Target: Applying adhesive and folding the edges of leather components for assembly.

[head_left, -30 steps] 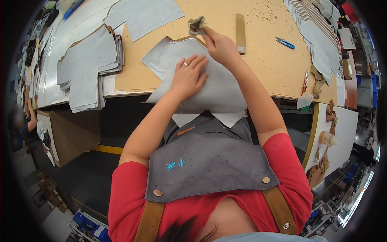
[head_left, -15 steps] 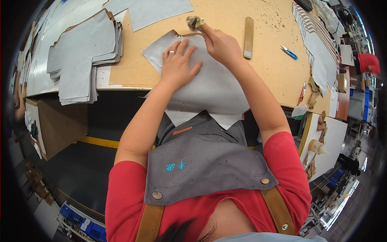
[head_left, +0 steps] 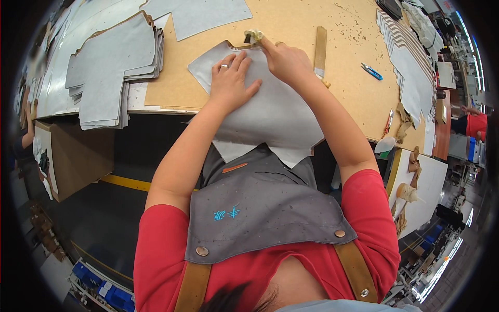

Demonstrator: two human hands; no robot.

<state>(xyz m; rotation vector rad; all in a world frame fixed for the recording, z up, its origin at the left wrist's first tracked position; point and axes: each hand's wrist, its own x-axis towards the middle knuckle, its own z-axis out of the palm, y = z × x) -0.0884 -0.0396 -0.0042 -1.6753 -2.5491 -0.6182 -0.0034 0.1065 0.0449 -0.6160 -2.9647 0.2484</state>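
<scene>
A pale grey sheet (head_left: 275, 112), like leather, lies over the table's near edge and droops towards my lap. Its curved far edge shows a brown strip. My left hand (head_left: 231, 86) lies flat on the sheet with fingers spread, holding it down near that edge. My right hand (head_left: 286, 60) is at the far right corner, index finger stretched out and the other fingers curled under. At the index fingertip is a small stained wad (head_left: 253, 37), yellowish with a dark patch, touching or just above the brown edge. How it is held is partly hidden.
A stack of grey cut pieces (head_left: 112, 62) lies left, and another grey piece (head_left: 210, 18) at the far side. Right are a flat wooden stick (head_left: 320, 52), blue thread snips (head_left: 372, 72) and fanned grey pieces (head_left: 410, 62). A bottle (head_left: 407, 192) rests on a side board.
The wad at my right fingertip has come slightly nearer and turned, its dark patch now facing left. My left hand stays on the sheet. The whole view has shifted a little.
</scene>
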